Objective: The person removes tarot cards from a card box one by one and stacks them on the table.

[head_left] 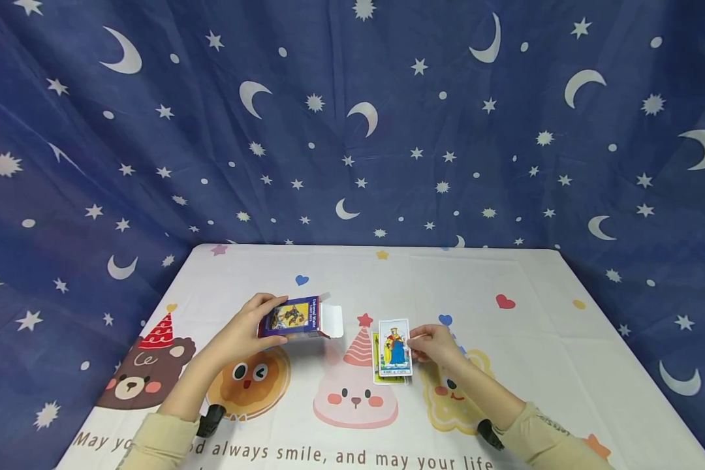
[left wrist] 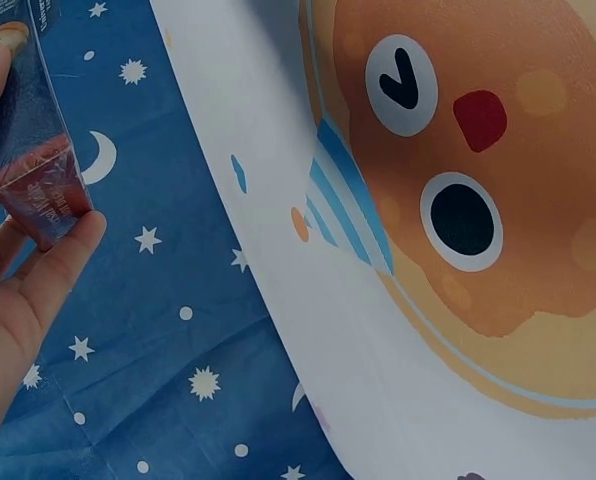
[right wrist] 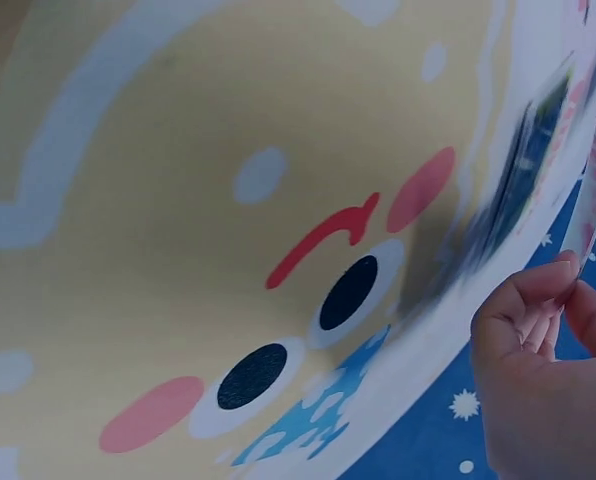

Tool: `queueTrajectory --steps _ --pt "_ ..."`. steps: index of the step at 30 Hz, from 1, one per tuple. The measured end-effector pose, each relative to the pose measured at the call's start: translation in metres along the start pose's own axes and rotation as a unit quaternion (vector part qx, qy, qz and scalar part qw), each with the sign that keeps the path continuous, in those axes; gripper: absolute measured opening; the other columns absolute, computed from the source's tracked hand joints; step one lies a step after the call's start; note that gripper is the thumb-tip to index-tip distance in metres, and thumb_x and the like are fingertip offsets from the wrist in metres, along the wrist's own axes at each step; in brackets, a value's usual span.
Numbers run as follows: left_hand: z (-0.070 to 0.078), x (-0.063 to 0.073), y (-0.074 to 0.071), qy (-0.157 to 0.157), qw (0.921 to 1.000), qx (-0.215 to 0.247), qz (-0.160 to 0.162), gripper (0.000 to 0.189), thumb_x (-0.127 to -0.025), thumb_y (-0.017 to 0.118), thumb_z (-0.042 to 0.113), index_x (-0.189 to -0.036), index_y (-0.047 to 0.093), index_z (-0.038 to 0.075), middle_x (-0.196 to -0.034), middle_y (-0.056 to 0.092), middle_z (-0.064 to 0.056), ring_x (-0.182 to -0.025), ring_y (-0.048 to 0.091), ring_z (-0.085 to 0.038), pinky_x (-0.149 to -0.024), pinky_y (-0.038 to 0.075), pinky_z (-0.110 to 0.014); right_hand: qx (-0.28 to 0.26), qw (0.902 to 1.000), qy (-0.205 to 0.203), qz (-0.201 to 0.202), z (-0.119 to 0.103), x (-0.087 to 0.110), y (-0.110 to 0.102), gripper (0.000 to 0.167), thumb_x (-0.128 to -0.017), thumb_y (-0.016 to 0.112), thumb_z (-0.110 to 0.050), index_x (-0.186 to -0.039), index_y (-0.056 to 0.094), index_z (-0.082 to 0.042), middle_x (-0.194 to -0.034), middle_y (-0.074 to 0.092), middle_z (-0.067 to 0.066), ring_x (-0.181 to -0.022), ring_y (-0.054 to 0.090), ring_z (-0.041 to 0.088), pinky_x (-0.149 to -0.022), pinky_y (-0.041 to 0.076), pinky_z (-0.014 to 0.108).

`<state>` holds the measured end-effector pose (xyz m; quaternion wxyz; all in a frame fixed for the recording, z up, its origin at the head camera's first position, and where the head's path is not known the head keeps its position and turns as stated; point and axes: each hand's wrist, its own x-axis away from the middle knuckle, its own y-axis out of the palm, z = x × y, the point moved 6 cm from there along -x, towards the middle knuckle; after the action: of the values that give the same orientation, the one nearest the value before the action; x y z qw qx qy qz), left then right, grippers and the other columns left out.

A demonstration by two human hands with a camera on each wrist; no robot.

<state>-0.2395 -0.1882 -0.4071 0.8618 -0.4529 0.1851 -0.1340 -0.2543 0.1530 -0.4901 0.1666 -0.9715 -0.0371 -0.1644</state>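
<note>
In the head view my left hand [head_left: 248, 331] grips a dark blue tarot card box [head_left: 290, 317] between thumb and fingers. Its white end flap [head_left: 332, 321] stands open on the right. The left wrist view shows one end of the box [left wrist: 43, 170] with the fingertips against it. My right hand [head_left: 437, 344] pinches the right edge of a tarot card [head_left: 394, 347] with a robed figure on it. That card is over other cards with a yellow picture [head_left: 388, 380], mostly hidden beneath. Seen from the right wrist, the pinched card [right wrist: 592, 195] is apart from the blurred cards [right wrist: 526, 160] on the table.
A white cloth printed with cartoon figures, hearts and lettering covers the table [head_left: 446, 281]. Behind and around it hangs a dark blue curtain [head_left: 305, 176] with moons and stars. Black wrist straps [head_left: 211, 421] show at both forearms.
</note>
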Motion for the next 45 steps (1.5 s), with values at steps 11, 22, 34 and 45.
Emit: queueTrajectory --steps 11,22,34,45 --pt "-0.002 0.004 -0.001 -0.009 0.9999 -0.001 -0.005 0.072 -0.075 0.08 0.02 -0.137 0.046 0.004 -0.126 0.046 -0.017 -0.11 0.052 -0.031 -0.096 0.047 -0.05 0.074 0.9972 -0.004 0.004 0.005 -0.003 0.007 0.019 -0.084 0.067 -0.003 -0.1 0.062 0.006 -0.064 0.063 0.003 -0.054 0.054 0.01 -0.049 0.043 0.02" --pt "-0.001 0.002 -0.001 0.0 1.0 0.001 0.001 0.072 -0.074 0.08 0.018 -0.136 0.047 0.003 -0.125 0.047 -0.017 -0.11 0.052 -0.032 -0.096 0.047 -0.052 0.061 0.9981 -0.006 0.012 0.008 -0.005 0.013 0.022 -0.078 0.069 0.001 -0.098 0.061 0.006 -0.059 0.062 0.002 -0.048 0.051 0.01 -0.044 0.037 0.018" --pt "-0.002 0.003 0.0 -0.007 1.0 -0.002 -0.004 0.072 -0.075 0.079 0.021 -0.137 0.046 0.005 -0.127 0.046 -0.016 -0.111 0.051 -0.031 -0.096 0.047 -0.051 0.116 0.9917 -0.052 0.018 0.006 -0.005 0.016 0.031 -0.077 0.068 0.003 -0.104 0.055 0.003 -0.057 0.056 0.004 -0.047 0.047 0.011 -0.044 0.039 0.019" --pt "-0.003 0.003 0.001 -0.012 0.9999 -0.002 -0.008 0.071 -0.076 0.079 0.023 -0.137 0.045 0.006 -0.128 0.046 -0.016 -0.112 0.05 -0.03 -0.097 0.047 -0.05 0.152 0.9868 -0.051 0.023 0.008 -0.009 0.019 0.035 -0.077 0.068 0.0 -0.109 0.053 0.002 -0.06 0.055 0.004 -0.049 0.047 0.011 -0.045 0.04 0.02"
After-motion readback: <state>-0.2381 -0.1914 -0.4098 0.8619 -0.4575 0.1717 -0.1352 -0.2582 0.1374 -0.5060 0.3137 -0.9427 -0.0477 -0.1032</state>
